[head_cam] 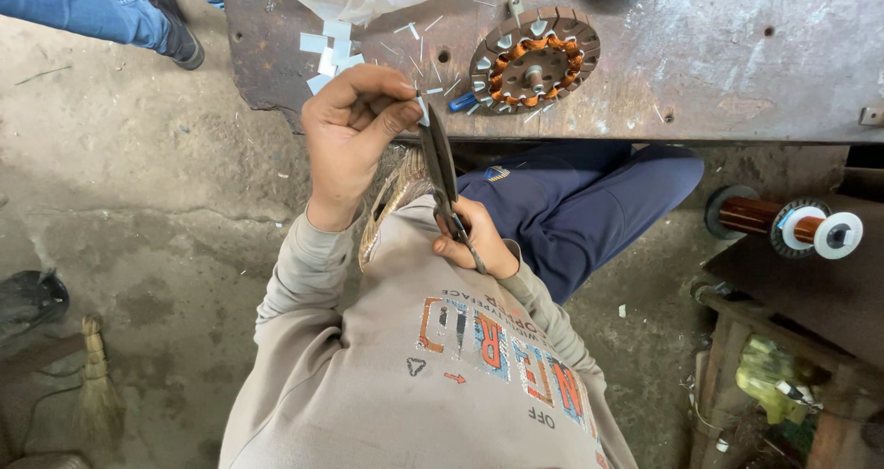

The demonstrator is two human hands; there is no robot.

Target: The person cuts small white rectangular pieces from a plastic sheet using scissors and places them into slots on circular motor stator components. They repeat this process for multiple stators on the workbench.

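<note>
The left hand [354, 128] pinches a small white paper strip [423, 110] between thumb and fingers, just in front of the worn metal surface [737, 55]. The right hand [474, 239] is closed around the handles of dark metal scissors [440, 161], whose blades meet the strip. A round copper-wound stator [534, 59] lies on the surface nearby.

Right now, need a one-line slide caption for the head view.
Left hand pinches a small white strip at the scissors held by the right hand, beside a copper-wound stator on a metal bench.
</note>
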